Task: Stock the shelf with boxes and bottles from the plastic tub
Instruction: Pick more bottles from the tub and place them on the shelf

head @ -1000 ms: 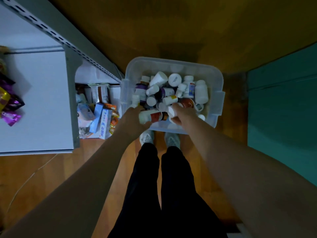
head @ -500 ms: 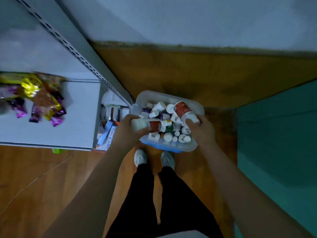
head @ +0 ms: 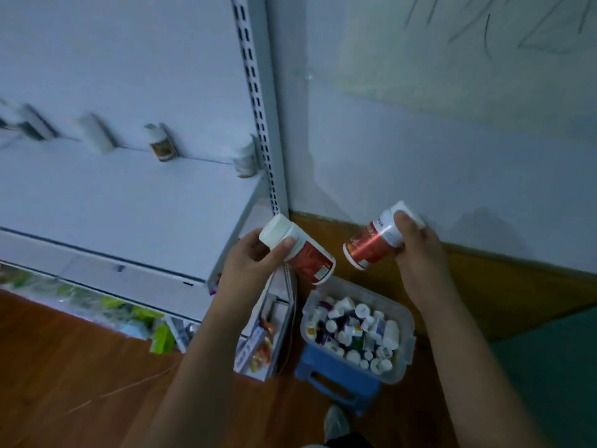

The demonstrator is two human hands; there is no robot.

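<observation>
A red-labelled bottle (head: 305, 255) with a white cap sits tilted in the left hand (head: 250, 258), thumb and fingers wrapped round its capped end, while a second red-labelled bottle (head: 376, 242) lies slanted in the right hand (head: 416, 250), held near its cap with the base pointing down and left. Both are raised in front of the white shelf (head: 129, 202), just off its right front corner, with each grip closed on its own bottle and the two bottles near each other but apart. A few bottles (head: 161, 145) stand upright along the back of the shelf, blurred, one close to the slotted upright (head: 258, 101). Below, the plastic tub (head: 358, 336), crowded with more white-capped bottles, rests on a blue stool (head: 336, 381) on the wooden floor (head: 64, 367). The risks look plain enough: both holds sit at the cap end, leaving the heavier body hanging, so a bottle could swing or slip and drop toward the tub or floor. Set down at a slant, a round bottle would likely topple and roll, and a reach to the back row could knock the standing ones over. The tub on the narrow stool may tip if bumped.
</observation>
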